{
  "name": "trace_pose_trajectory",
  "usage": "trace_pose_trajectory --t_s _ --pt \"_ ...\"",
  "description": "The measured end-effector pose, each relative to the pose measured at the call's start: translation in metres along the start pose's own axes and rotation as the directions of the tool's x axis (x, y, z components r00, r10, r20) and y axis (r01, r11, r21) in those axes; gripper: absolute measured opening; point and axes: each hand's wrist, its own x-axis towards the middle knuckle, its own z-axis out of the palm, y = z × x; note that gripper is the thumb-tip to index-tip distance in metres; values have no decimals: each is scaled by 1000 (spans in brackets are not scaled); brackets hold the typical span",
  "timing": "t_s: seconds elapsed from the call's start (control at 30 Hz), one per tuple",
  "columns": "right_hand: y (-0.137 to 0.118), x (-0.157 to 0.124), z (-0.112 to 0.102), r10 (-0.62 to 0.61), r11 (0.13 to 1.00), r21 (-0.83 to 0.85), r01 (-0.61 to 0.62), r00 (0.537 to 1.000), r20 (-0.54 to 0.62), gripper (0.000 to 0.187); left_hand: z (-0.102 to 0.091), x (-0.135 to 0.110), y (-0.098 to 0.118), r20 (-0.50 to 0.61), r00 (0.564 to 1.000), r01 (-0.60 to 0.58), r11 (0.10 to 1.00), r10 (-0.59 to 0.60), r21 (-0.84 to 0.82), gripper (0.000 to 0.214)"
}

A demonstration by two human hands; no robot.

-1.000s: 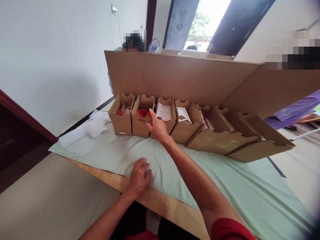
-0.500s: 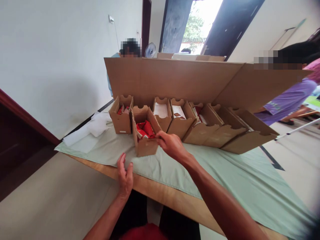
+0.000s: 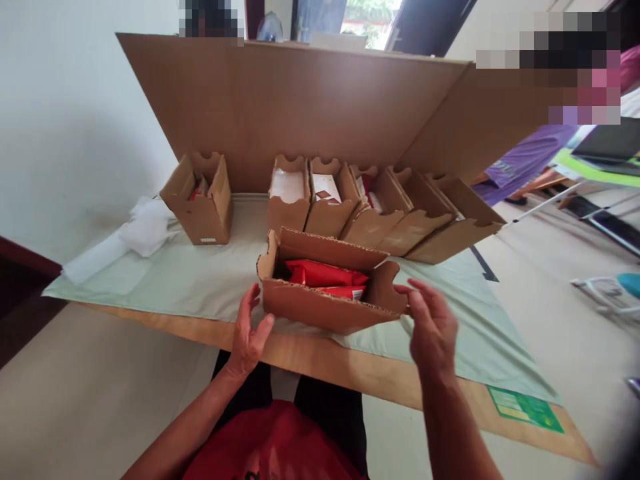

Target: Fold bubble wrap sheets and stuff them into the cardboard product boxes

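Observation:
A narrow open-topped cardboard box stands sideways near the table's front edge. Shiny red packets lie inside it. At the box's notched right end is my right hand, fingertips at the notch and thumb close by, holding that end. My left hand is open by the left end, fingers and thumb apart, with no clear contact visible.
More cardboard boxes stand in a row behind, and another box at the left. A tall cardboard panel rises behind them. White wrapping lies on the green cloth. A person in purple is at the right.
The box of red packets has come out of the row towards me and turned sideways. My right hand has moved right with its end. My left hand stays open near the other end.

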Motion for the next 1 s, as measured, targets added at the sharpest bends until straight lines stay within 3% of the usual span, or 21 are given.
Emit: trace_pose_trajectory --t_s 0.13,0.27,0.47,0.7,0.9,1.0 --pt "46 -41 26 53 999 -14 -52 995 83 50 13 -1 -1 60 996 62 997 -64 35 69" --pt "64 -54 49 55 998 -5 -55 997 61 49 26 4 -1 13 998 63 998 -63 30 68" --pt "70 -21 49 20 1000 -18 -20 999 -31 54 55 32 -6 8 1000 15 999 -15 -44 68" --pt "83 -7 54 125 992 14 -126 991 56 55 68 52 -19 75 995 60 998 -61 13 74" --pt "86 18 58 76 997 23 -76 997 3 60 82 71 -11 78 995 72 994 -66 -78 75" --pt "87 33 53 90 995 -44 -88 995 42 65 91 87 -10 134 986 115 987 -100 -109 80"
